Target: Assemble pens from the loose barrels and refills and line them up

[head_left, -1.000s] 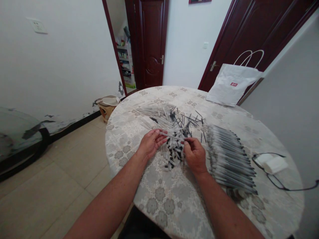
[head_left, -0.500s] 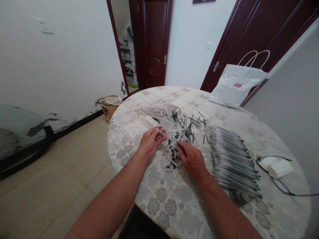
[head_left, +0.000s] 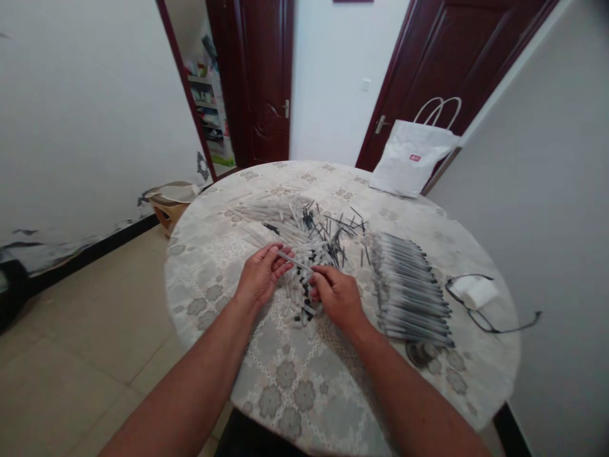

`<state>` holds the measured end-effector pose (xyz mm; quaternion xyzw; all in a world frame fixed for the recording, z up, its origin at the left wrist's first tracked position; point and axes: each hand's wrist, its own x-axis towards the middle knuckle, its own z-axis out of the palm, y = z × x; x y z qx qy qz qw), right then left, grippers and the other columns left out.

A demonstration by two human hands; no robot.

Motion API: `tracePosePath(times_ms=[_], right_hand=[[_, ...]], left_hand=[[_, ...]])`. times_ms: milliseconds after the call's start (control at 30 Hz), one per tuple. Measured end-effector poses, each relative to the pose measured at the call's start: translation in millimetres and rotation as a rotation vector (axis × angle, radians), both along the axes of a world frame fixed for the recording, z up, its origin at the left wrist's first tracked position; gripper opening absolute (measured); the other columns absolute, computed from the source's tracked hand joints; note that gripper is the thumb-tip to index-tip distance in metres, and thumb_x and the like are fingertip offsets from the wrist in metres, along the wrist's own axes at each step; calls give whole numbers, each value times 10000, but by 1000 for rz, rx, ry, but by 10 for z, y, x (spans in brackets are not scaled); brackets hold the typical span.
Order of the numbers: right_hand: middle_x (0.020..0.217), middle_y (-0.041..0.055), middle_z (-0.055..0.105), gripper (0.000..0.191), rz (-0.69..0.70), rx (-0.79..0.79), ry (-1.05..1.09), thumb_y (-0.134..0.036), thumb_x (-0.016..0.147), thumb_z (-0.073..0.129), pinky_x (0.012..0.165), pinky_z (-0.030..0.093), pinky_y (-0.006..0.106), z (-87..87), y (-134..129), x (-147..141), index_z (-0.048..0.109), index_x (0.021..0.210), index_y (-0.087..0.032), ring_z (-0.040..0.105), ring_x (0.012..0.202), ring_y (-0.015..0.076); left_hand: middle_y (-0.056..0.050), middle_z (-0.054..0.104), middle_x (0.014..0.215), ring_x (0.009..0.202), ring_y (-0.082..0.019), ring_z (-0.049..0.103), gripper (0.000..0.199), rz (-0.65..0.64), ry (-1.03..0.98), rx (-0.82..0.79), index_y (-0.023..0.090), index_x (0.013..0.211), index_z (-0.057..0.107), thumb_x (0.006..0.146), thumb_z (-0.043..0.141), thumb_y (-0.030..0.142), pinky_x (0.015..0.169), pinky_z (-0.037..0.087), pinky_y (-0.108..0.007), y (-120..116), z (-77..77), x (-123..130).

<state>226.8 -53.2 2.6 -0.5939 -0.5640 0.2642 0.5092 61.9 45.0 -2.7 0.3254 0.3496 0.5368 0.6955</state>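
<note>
Clear plastic, matt paper, glossy wood

The held tube [head_left: 295, 260] looks like smooth, translucent plastic, as do the rowed pens [head_left: 412, 285]. The surface cover [head_left: 214, 254] is matt, cloth or vinyl, hard to tell. The bag [head_left: 404, 162] resembles creased matt paper. The doors [head_left: 264, 63] look like polished wood, their handles [head_left: 287, 108] metallic. The left wall [head_left: 95, 127] is matt, flaking rough low down.

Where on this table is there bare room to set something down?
Bare tablecloth shows along the near edge, short of the loose tubes; left of the left hand; and between the glasses and the white bag. Crowded: the middle, where those tubes reach the right hand, and the right, where a tube row nears the glasses.
</note>
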Motion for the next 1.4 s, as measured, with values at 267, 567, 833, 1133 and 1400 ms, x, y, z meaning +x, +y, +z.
tracePosePath(times_ms=[267,567,833,1133,1400], right_hand=[[771,18,727,293,104,-210,443,-437,862,638,449,533,211,52,106,44,674,1000,-181,636,503,107],[861,26,748,177,116,-97,-153,-318,968,555,670,508,260,319,15,113,701,999,-222,690,724,159],[1016,81,705,176,131,-194,-974,-279,986,553,841,430,281,796,-174,357,710,1003,-201,626,1013,207],[1107,121,684,255,-330,-402,-1189,-260,981,539,916,416,285,949,-74,1767,748,1111,-192,607,1076,228],[1129,116,713,283,-359,-557,-1248,-249,963,529,869,442,286,735,35,2105,763,1121,-221,633,1071,233]], left_hand=[[-101,743,1087,954,-196,741,210,-25,54,112,185,1070,682,884,694,282,755,635,-286,24,69,20],[-93,753,1061,956,-212,736,334,-105,77,162,190,1083,686,816,776,370,763,637,-311,-3,64,25],[-111,769,1022,891,-263,743,462,-349,444,324,156,1101,721,790,768,495,785,632,-404,-173,158,20],[-73,758,1011,937,-249,707,352,77,1194,577,195,1096,716,888,573,441,912,534,-386,60,22,-123],[-135,707,1135,1119,-309,627,358,76,1493,888,146,1133,690,913,507,360,1037,454,-438,124,-203,-156]])
